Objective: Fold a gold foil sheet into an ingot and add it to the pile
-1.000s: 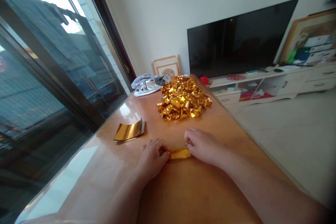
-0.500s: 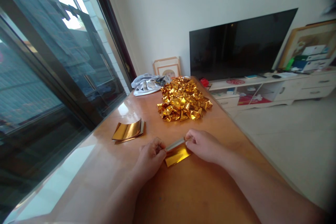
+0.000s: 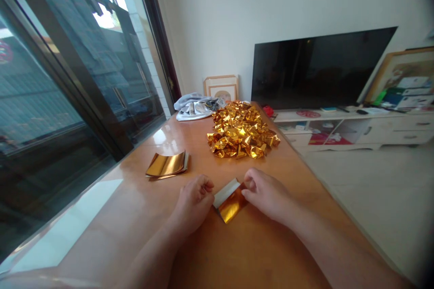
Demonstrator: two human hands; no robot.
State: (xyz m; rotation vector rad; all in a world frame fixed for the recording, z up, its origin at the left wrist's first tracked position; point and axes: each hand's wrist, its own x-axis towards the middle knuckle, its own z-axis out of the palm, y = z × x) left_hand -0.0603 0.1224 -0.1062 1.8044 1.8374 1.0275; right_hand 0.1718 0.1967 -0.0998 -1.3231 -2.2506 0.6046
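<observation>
A sheet of gold foil paper (image 3: 233,207) lies on the wooden table between my hands, its far side folded so that a pale strip shows. My left hand (image 3: 195,198) is closed, thumb and curled fingers at the sheet's left edge. At the right edge, my right hand (image 3: 264,192) pinches the foil between thumb and fingers. Farther left sits a small stack of flat gold foil sheets (image 3: 167,165), slightly curled. Beyond my hands rises a heap of folded gold foil pieces (image 3: 240,131).
Grey cloth or a bag (image 3: 195,107) lies at the table's far end. A glass sliding door (image 3: 101,76) runs along the left. A television (image 3: 318,72) stands on a white cabinet (image 3: 376,131) beyond the table's right edge (image 3: 325,196).
The foil sheet has turned slightly, and its pale strip looks wider now. My fingers have loosened a little from the fold line. The whole view has shifted slightly.
</observation>
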